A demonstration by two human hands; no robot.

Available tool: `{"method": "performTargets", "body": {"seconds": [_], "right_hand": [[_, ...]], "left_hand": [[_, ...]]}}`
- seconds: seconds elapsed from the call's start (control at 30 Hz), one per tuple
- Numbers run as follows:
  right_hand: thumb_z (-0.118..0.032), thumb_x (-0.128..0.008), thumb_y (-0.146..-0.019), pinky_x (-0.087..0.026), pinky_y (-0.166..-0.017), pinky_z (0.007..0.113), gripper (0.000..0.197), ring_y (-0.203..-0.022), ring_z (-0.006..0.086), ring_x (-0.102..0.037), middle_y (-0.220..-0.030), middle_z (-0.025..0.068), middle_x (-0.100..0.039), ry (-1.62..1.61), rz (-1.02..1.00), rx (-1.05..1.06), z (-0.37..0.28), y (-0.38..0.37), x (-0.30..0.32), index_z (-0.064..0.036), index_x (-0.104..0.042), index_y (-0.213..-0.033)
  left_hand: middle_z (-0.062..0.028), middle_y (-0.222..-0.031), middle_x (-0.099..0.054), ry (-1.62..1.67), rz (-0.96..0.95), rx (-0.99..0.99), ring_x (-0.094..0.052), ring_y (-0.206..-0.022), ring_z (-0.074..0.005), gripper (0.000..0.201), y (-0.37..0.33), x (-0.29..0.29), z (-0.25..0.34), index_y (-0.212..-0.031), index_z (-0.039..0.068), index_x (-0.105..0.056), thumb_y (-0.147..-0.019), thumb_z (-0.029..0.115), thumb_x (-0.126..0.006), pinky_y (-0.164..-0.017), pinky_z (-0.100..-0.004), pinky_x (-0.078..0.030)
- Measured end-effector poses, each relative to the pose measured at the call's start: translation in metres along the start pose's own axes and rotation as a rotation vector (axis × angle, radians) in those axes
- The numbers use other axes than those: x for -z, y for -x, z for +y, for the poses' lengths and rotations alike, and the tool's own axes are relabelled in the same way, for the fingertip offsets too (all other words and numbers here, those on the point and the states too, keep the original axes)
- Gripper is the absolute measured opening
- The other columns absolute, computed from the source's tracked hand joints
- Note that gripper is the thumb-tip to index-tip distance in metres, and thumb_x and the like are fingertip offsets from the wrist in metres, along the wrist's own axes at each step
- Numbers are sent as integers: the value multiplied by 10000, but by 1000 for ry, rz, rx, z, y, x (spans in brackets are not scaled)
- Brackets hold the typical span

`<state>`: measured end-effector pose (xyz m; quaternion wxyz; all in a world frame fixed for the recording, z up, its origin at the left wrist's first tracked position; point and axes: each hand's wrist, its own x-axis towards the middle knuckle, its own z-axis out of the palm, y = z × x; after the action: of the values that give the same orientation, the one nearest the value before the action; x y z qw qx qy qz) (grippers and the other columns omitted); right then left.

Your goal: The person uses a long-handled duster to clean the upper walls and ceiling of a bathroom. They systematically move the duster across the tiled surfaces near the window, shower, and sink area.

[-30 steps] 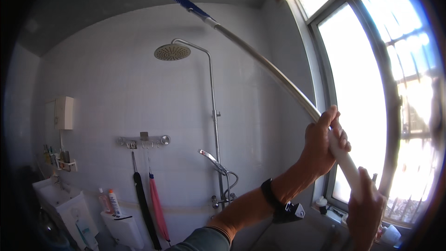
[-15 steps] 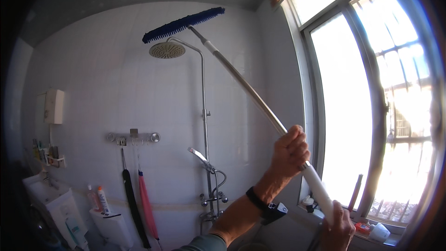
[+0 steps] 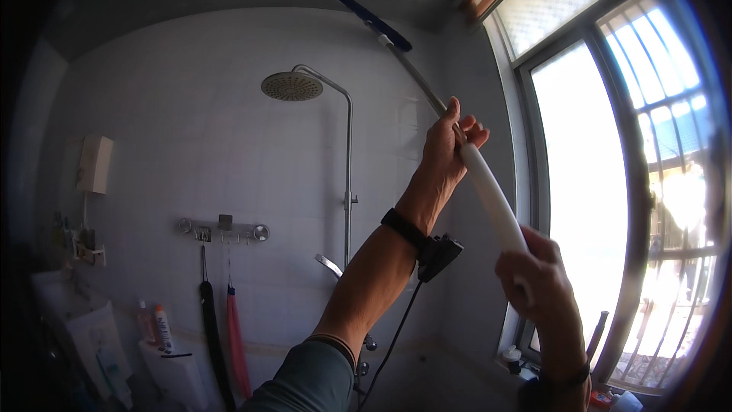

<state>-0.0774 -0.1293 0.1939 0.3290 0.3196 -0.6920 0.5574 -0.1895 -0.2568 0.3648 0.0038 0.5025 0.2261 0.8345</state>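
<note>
Brush pole (image 3: 488, 191): lower end hidden inside right hand (image 3: 537, 286), so its full length can't be told. Left hand (image 3: 446, 149) covers the join btwn metal rod and white grip. Brush head (image 3: 362, 15) seen edge-on against dark ceiling, bristles blurred. Right wrist cut by bottom edge; left forearm likewise. Small bottles (image 3: 152, 324) at lower left too small to identify. Items on windowsill (image 3: 515, 355) washed out by glare. Far left wall lost in dark rim.
</note>
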Motion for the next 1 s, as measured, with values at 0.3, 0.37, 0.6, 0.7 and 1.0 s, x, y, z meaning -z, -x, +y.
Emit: {"method": "performTargets", "body": {"seconds": [0.3,0.37,0.6,0.7,1.0], "right_hand": [[-71,-609,-711,-384,-306,226,423,-390,107,-480,-652,78,-519,22,60,27,-6,-141,-45,125,-532,-1078],[-64,-617,-714,-377,-321,226,413,-399,100,-467,-665,78,-515,-1,124,-19,-5,-162,-50,121,-537,-1074],[-54,-607,-714,-303,-317,207,174,-374,76,-390,-632,75,-508,-181,154,17,-30,-173,-17,42,-525,-833],[-70,-605,-715,-294,-320,199,180,-377,70,-397,-632,82,-517,-158,148,116,-39,-169,-11,49,-531,-828],[-78,-587,-712,-290,-314,214,306,-390,64,-428,-636,49,-518,-96,158,190,-37,-149,-38,100,-568,-960]], "left_hand": [[-95,-810,-497,-373,80,29,-555,-606,-182,263,-22,36,10,-1034,-26,-419,-960,205,-520,-594,-382,-576],[-97,-808,-476,-340,42,46,-512,-598,-175,180,-44,44,15,-939,-11,-419,-931,134,-525,-565,-362,-542],[-167,-910,-461,-424,-69,-10,-566,-675,-252,201,-73,11,13,-960,-51,-425,-854,51,-561,-560,-375,-533],[-165,-892,-491,-393,-100,-93,-583,-636,-260,196,-73,-3,9,-960,-64,-454,-855,59,-565,-544,-345,-528],[-137,-760,-504,-367,-147,-139,-565,-548,-226,137,-60,4,23,-852,-49,-494,-836,60,-575,-474,-339,-520]]}}
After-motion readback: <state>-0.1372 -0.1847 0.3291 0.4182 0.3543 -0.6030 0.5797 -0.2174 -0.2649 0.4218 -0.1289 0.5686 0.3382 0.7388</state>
